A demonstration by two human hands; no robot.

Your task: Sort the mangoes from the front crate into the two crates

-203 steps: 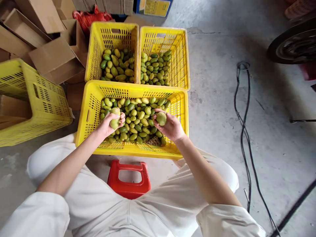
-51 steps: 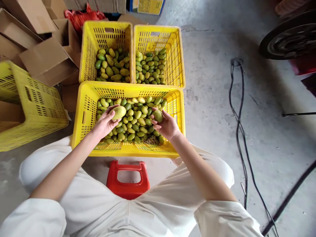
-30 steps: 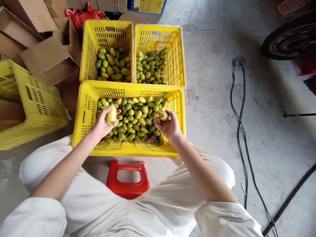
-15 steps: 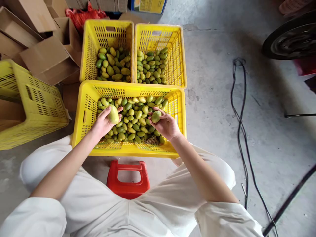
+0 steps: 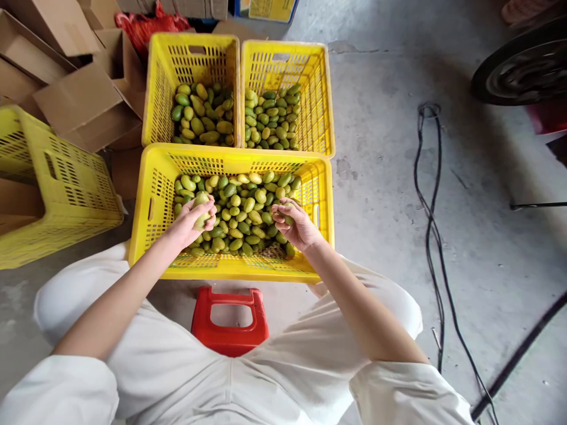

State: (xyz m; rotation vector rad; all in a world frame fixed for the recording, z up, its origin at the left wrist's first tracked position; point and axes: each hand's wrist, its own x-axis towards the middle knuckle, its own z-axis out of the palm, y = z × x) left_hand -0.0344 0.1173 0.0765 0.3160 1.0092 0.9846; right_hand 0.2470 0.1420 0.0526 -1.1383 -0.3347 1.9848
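Grey floor [image 5: 376,195], yellow crate [image 5: 239,271]; above its left half, left hand [image 5: 188,223], fingers closed round yellow-green fruit [image 5: 201,199]; above its right, right hand [image 5: 303,229], likewise round green fruit [image 5: 289,220]; both probably light, firm, bruisable, best held mid-body.

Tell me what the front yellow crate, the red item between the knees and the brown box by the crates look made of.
Front crate: plastic, slightly shiny, with moulded slots.
Red item: probably smooth plastic, given its rounded edges, though painted metal isn't ruled out.
Brown box: matte cardboard, by its creased flaps.
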